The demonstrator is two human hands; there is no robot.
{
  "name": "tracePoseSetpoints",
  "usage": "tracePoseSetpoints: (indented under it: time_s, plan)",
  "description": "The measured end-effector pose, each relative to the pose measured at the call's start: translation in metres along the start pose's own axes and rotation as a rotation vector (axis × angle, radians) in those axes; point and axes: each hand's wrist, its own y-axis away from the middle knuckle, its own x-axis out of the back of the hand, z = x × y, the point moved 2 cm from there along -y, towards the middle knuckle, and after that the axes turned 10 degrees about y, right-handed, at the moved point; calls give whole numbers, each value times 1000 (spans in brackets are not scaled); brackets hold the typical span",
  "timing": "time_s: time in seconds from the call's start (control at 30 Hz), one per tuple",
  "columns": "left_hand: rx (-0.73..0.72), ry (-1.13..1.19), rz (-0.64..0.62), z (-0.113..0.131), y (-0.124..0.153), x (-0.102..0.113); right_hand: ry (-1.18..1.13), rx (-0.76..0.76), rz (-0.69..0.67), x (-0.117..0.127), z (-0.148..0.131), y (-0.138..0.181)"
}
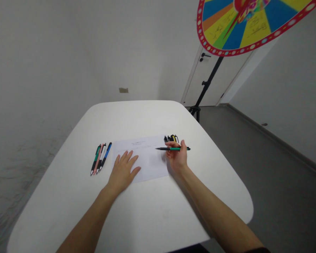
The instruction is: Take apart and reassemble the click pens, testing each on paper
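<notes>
My left hand (123,171) lies flat with fingers spread on the left part of a white sheet of paper (150,165). Faint lines of writing show near the sheet's top. In my right hand (177,158) is a green and black pen (175,149), held nearly level with its tip pointing left over the paper. Whether the tip touches the sheet I cannot tell. Left of the paper lie several pens side by side, among them a green pen (96,160) and a blue pen (105,156). Beyond my right hand is another group of pens (171,138), partly hidden by the fingers.
All of this rests on a white table (137,117) with rounded corners. Behind its right side a colourful prize wheel (242,26) stands on a black tripod (208,84). A white door (208,70) and a wall socket (123,90) are at the back.
</notes>
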Motion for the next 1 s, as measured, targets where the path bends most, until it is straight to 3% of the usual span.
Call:
tracePoseSetpoints:
  time_s: [0.27,0.43,0.6,1.0]
  plan:
    - [-7,19,13,-1,1,0,435,264,1,0,-25,-20]
    - [-3,12,0,-2,1,-1,664,280,64,7,-17,-29]
    - [-9,18,21,-2,1,-1,833,291,25,8,-9,-30]
    - [1,-7,-10,-1,0,0,997,340,-17,11,-4,-35]
